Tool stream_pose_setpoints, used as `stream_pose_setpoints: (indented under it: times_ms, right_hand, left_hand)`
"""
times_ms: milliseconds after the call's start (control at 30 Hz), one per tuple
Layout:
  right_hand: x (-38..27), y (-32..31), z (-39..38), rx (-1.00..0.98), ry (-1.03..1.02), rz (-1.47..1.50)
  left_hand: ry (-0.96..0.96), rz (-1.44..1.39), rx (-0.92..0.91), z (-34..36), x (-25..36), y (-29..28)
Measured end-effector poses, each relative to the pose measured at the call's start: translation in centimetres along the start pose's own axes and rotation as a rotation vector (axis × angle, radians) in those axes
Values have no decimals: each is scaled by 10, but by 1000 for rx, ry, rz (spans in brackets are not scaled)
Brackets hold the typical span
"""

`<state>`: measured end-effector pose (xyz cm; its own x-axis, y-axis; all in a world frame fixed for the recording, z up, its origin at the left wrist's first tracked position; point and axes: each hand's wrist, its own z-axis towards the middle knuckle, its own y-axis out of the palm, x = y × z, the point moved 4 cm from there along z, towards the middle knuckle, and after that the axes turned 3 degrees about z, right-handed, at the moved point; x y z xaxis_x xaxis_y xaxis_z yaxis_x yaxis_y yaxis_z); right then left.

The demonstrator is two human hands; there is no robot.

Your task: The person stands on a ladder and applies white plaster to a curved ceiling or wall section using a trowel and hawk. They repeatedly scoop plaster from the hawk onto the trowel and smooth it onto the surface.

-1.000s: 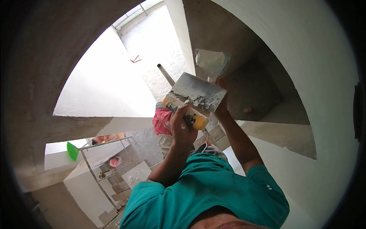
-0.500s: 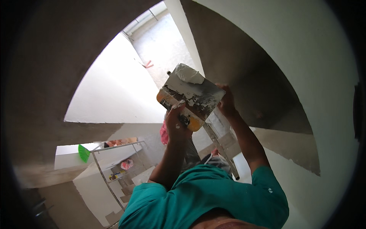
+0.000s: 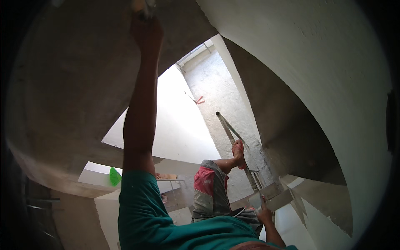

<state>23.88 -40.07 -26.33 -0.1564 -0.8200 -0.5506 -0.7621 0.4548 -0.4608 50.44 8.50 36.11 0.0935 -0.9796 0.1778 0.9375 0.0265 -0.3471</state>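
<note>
My left arm is stretched far up, and my left hand (image 3: 146,35) is closed near the top edge against the dark, rough plaster surface (image 3: 79,62). It grips a wide putty knife (image 3: 141,6); only a blurred, yellowish part of it shows, and the blade is cut off by the edge of view. Low on the right, my right hand (image 3: 265,215) is curled beside a metal scaffold pole (image 3: 248,177). What its fingers hold is too small and dark to make out. My bare-soled foot in a red sandal (image 3: 238,154) rests on the pole.
A pale wall (image 3: 333,62) curves along the right. Between the plaster edges a bright opening shows a rough grey floor (image 3: 221,79) far below, with small red pieces (image 3: 200,100) on it. A green broom head (image 3: 115,176) stands at lower left, near a metal railing (image 3: 171,180).
My left hand has swung up and left with the putty knife, which earlier lay before me with white paste on its blade. My right hand has dropped from the blade toward the pole.
</note>
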Motion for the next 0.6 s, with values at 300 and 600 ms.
stream_pose_setpoints:
  times_ms: [300,600]
  right_hand:
    - [42,23,-3,-13,90,115]
    - [91,74,8,-369,-27,314]
  left_hand:
    - [523,1014,427,46,-33,93]
    - [566,906,19,-52,-24,100]
